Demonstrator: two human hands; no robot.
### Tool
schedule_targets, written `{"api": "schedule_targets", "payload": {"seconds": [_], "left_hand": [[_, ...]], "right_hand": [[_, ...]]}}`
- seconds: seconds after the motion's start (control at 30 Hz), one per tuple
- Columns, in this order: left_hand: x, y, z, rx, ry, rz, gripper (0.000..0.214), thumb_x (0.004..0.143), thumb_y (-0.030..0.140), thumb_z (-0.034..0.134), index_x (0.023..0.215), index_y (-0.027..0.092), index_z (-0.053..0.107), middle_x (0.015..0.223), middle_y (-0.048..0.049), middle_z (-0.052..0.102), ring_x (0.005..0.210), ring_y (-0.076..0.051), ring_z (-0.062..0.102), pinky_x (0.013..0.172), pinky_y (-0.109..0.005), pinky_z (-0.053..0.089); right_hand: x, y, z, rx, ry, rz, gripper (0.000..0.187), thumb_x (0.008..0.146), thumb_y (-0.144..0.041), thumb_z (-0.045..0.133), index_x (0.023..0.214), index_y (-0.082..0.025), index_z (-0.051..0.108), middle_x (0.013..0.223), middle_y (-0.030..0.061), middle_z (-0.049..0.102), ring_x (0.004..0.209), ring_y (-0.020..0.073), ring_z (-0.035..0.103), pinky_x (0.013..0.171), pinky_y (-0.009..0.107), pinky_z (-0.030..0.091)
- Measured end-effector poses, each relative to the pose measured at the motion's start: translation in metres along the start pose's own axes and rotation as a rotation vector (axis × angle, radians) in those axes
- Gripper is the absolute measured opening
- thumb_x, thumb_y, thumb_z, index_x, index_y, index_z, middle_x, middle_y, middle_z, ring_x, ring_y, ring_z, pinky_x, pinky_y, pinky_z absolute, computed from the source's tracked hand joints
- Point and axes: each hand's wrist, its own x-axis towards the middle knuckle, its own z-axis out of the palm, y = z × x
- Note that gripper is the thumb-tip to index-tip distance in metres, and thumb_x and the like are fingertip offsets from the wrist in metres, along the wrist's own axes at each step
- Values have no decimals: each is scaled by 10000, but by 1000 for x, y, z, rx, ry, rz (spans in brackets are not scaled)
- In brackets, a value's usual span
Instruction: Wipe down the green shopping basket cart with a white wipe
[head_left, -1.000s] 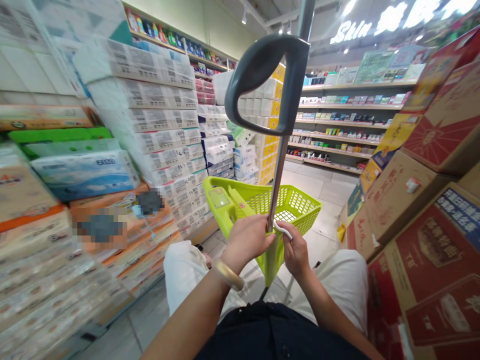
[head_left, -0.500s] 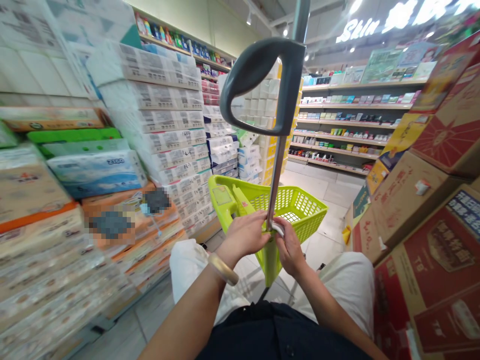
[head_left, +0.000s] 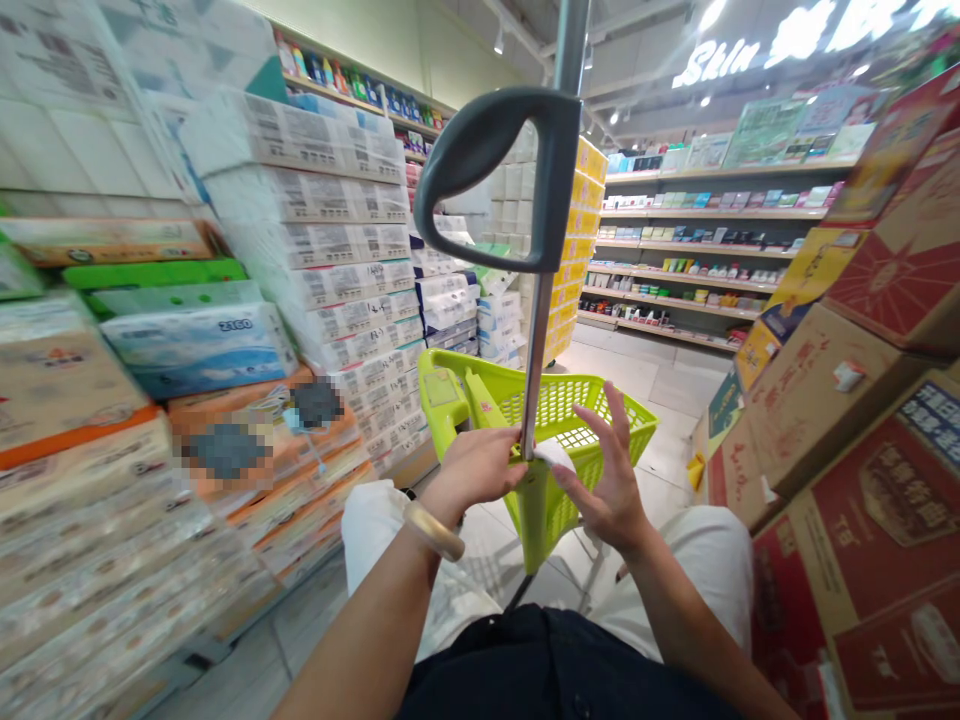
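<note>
A lime-green shopping basket [head_left: 600, 455] with a perforated wall stands between my knees. From its near end rises a metal pole [head_left: 533, 370] with a grey loop handle [head_left: 559, 180] higher up. My left hand [head_left: 480, 468] is closed at the foot of the pole, by the green collar; its fingertips are partly hidden. A crumpled white wipe or tissue [head_left: 555, 457] sticks out to the right of the pole there. Beside it my right hand [head_left: 609, 485] is open, fingers spread, its thumb close to the white piece; whether they touch I cannot tell.
Stacked packs of tissue paper [head_left: 337, 230] line the left side, with orange packs [head_left: 300, 440] nearer. Cardboard cartons [head_left: 832, 400] are piled on the right. Shelves of small goods [head_left: 690, 240] stand at the back, beyond the tiled floor [head_left: 645, 360].
My right hand has let go of the white piece and opened, moving slightly right with its fingers raised. The pole and grey handle have tilted left. My left hand has shifted slightly left, still at the pole.
</note>
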Motion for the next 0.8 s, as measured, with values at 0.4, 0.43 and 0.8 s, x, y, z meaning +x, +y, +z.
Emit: {"api": "schedule_targets", "payload": {"seconds": [0.4,0.43,0.8], "left_hand": [[-1,-2,-1,-9,8,-8,351,850,406,527,1173,305,619,1114,0,737,1045,-235,679,874,-316,520],[-1,-2,-1,-8,12,-6,352,850,402,529,1176,305,618,1114,-1,737,1045,-236,679,871,-318,521],[-4,1,-2,-1,40,-13,330,834,350,549,1154,320,622,1070,11,746,1001,-232,690,840,-322,530]], "right_hand": [[20,-34,-9,-89,37,-46,112,844,-280,660,749,-292,716,1325,11,602,1448,347,304,1124,618,297],[20,-33,-9,-85,25,-25,111,848,-296,656,752,-286,713,1328,20,597,1450,355,296,1119,628,297],[-14,18,23,16,-283,81,622,837,-278,624,1423,-232,419,1398,121,546,1369,319,440,1141,578,337]]}}
